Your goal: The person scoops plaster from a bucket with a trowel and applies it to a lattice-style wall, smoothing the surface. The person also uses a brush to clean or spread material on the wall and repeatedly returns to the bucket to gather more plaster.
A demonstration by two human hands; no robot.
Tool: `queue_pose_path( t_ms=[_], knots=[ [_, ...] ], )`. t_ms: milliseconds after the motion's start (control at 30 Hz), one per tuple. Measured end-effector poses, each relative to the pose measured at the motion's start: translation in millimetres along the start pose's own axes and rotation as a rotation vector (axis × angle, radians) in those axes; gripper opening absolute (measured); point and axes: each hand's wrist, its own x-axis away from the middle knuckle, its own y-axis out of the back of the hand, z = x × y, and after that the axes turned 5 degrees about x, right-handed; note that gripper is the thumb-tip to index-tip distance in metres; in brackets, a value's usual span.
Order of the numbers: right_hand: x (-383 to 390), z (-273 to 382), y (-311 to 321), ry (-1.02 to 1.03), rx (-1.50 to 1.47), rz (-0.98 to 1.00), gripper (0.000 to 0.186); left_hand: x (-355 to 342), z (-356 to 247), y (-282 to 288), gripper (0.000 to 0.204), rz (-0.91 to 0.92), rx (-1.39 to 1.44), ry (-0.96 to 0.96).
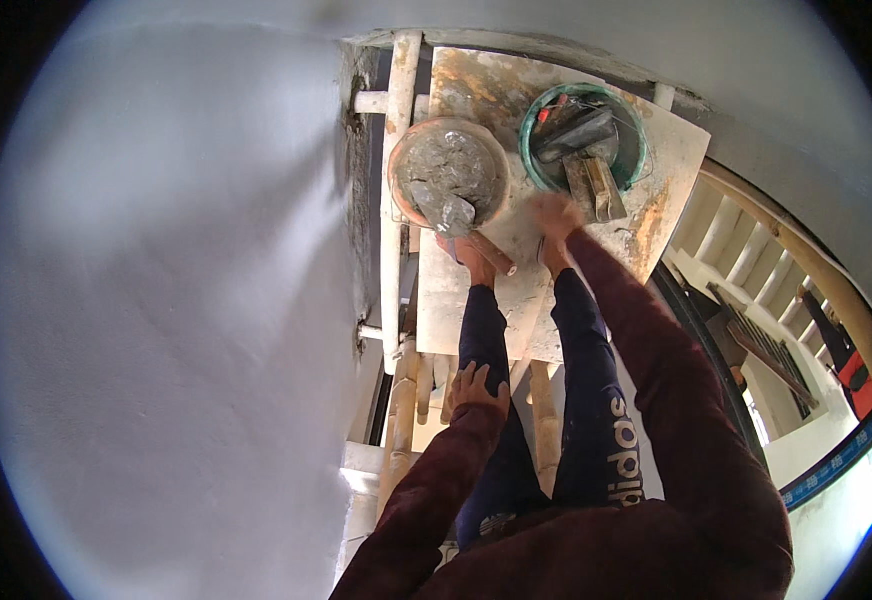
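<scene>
My left hand (479,387) rests on my left leg with its fingers spread, holding nothing. Blurred by motion, my right hand (558,214) is just below the green bucket (525,140); its fingers cannot be made out. In that bucket lie several dark tools, and a plastering float (608,188) with a wooden handle leans over its near rim. To its left stands an orange bucket (506,170) full of wet grey mortar (446,160). A trowel's handle (492,252) sticks out over the rim toward my left foot, its blade coated in mortar.
Both buckets and my bare feet are on a stained board (671,150) over bamboo poles (397,150). A smooth grey wall (176,280) rises on the left. Beyond the board's right edge, a railing (746,250) and a lower level show.
</scene>
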Motion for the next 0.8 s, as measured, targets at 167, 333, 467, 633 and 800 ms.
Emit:
queue_pose_path(
  t_ms=[167,333,467,633,800],
  knots=[
    [19.7,71.5,-62.4,-0.168,-0.467,0.273,0.055,-0.2,6.0,10.2,0.053,-0.047,0.107,-0.029],
    [22.9,83.2,-43.6,-0.08,-0.303,0.179,0.049,-1.0,7.1,9.6,0.053,-0.07,0.17,-0.042],
    [53.4,61.7,-5.4,0.097,0.102,0.093,0.04,-0.4,7.8,6.1,0.056,-0.062,0.173,-0.036],
    [48.2,53.6,9.9,0.193,0.55,-0.182,0.029,2.5,12.7,1.4,0.054,-0.118,0.234,-0.036],
    [21.1,76.0,36.8,0.353,0.729,-0.134,0.029,7.3,13.4,6.6,0.056,-0.069,0.257,-0.048]
  ],
)
